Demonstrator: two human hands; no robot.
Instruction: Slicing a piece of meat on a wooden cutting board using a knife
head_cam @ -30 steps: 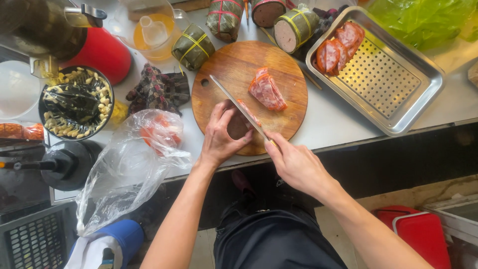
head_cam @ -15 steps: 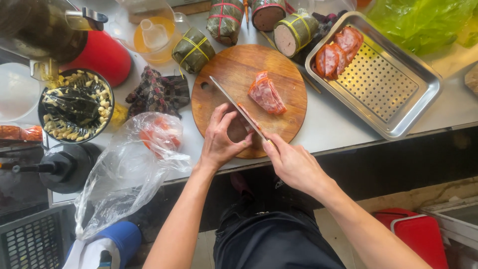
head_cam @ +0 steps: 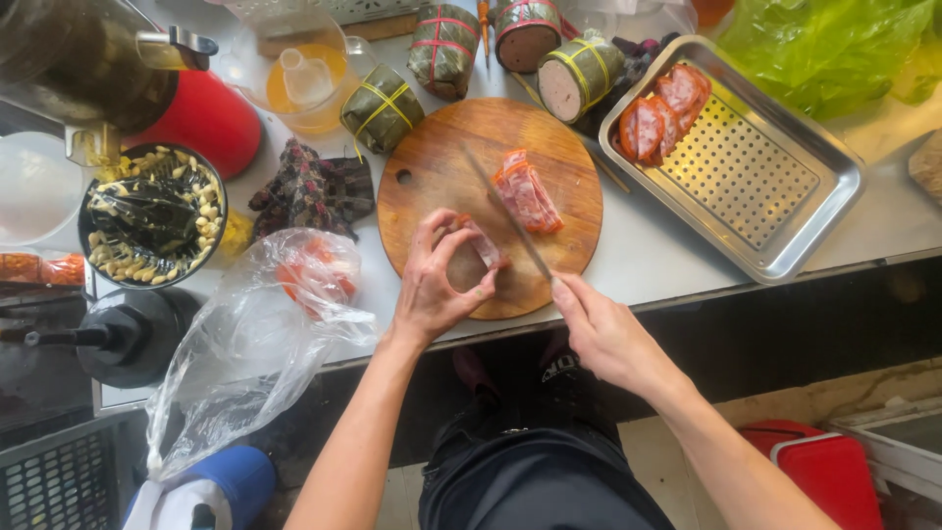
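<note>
A round wooden cutting board (head_cam: 432, 177) lies on the steel counter. My left hand (head_cam: 437, 285) curls around a small piece of pink sausage (head_cam: 484, 242) at the board's near edge. My right hand (head_cam: 599, 329) grips the handle of a long knife (head_cam: 505, 211), its blade running up across the board beside that piece. A larger chunk of sliced pink sausage (head_cam: 528, 191) rests in the board's middle, to the right of the blade.
A perforated metal tray (head_cam: 756, 186) with sausage slices (head_cam: 662, 108) sits at right. Leaf-wrapped rolls (head_cam: 381, 108) stand behind the board. A clear plastic bag (head_cam: 255, 344) hangs off the counter's near edge at left, by a bowl of nuts and leaves (head_cam: 152, 216) and a red pot (head_cam: 206, 118).
The view has shifted slightly. My left hand has opened its curl around the small sausage piece, and the knife blade has slid a little further across the board.
</note>
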